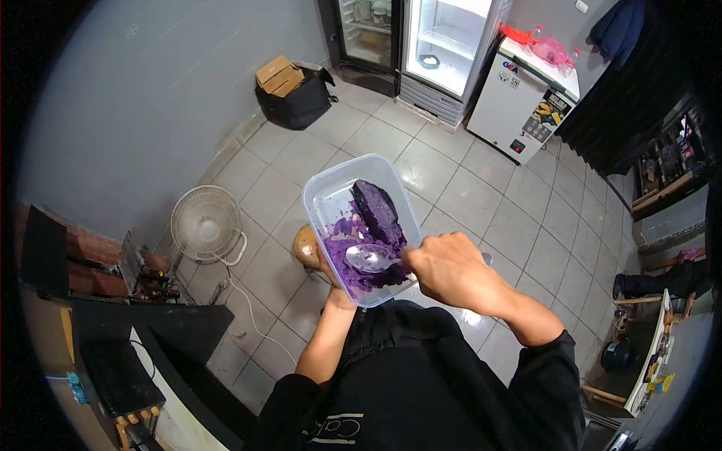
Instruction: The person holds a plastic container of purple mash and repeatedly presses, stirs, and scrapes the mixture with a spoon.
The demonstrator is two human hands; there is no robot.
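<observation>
Nearest the camera, the person's black sleeves lead out to both bare forearms. The right hand (450, 268) is clenched around the handle of a metal spoon (371, 258), whose bowl lies inside a clear plastic container (328, 197), resting on mashed purple yam (353, 272). The left hand (329, 272) sits under the container, supporting it from below; only part of that hand shows, fingers wrapped against the base. A whole dark purple piece of yam (376, 210) lies in the container just beyond the spoon, touching the mash. The container is held in the air above the tiled floor (481, 203), tilted slightly toward the camera.

Below and left of the container, a brown rounded object shows on the floor. Further left, a white fan (205, 223) stands near the grey wall. Beyond, a black bag holding cardboard boxes (295, 94) rests by the wall. Farthest off, a glass-door refrigerator (444, 45) and a white chest freezer (526, 101) stand side by side.
</observation>
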